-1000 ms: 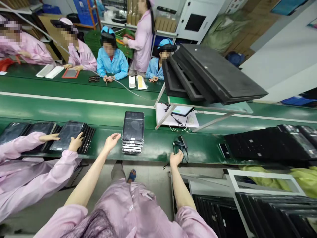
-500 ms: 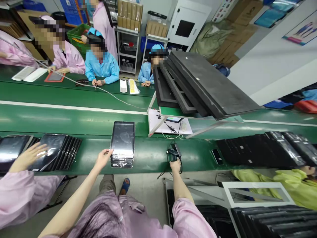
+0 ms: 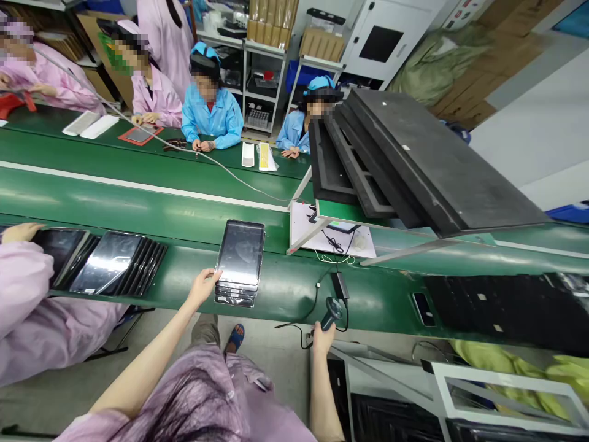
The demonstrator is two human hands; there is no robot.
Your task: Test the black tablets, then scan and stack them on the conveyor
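A short stack of tablets (image 3: 241, 255) stands on the green bench, the top one screen up, with clear film showing at the near edges. My left hand (image 3: 202, 286) pinches the near left edge of the top tablet. In my right hand (image 3: 323, 337), past the bench's front edge, is a handheld barcode scanner (image 3: 332, 312). Its head points up and away from me. A black power adapter (image 3: 340, 285) with cables lies on the bench just beyond the scanner.
Leaning tablets (image 3: 117, 264) and a co-worker's hand (image 3: 23, 232) are at left. Black foam trays (image 3: 432, 159) overhang a raised stand. At right lie a phone (image 3: 423, 309) and black trays (image 3: 497, 313). A white-framed cart (image 3: 460, 374) stands at lower right.
My right hand has drawn the barcode scanner back from the bench towards me. My left hand stays at the tablet stack. The co-worker's hand at left has moved further left. The view has shifted.
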